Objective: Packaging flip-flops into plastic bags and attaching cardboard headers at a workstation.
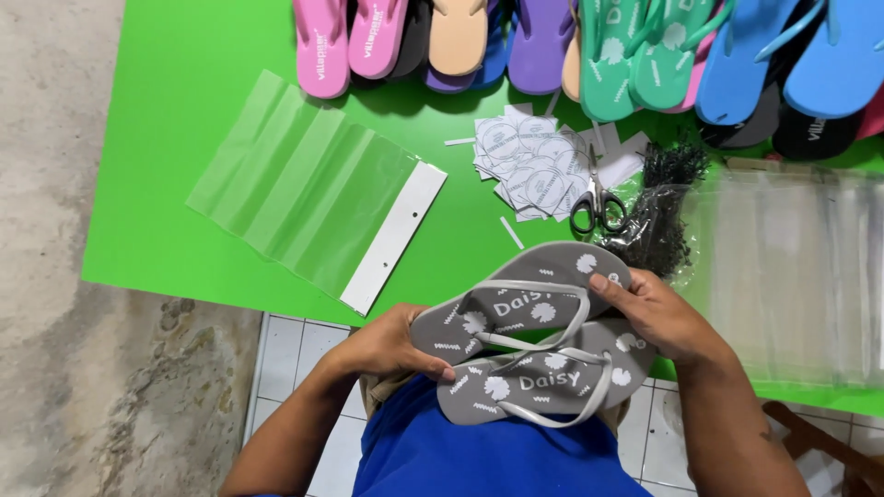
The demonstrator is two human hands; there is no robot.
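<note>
I hold a pair of grey flip-flops point(539, 345) with white straps and white flower prints, side by side over my lap at the near edge of the green table. My left hand point(391, 345) grips their left end, thumb on top. On the right end rests my right hand point(658, 313), fingers laid over the soles. A clear plastic bag point(304, 189) with a white header strip lies flat on the table to the upper left, apart from both hands.
Green table top point(184, 138) bears a row of coloured flip-flops point(589, 46) along the far edge, a pile of round paper tags point(534, 166), scissors point(597, 204), a bundle of black ties point(665, 207) and a stack of clear bags point(792, 267) at right. Concrete floor lies left.
</note>
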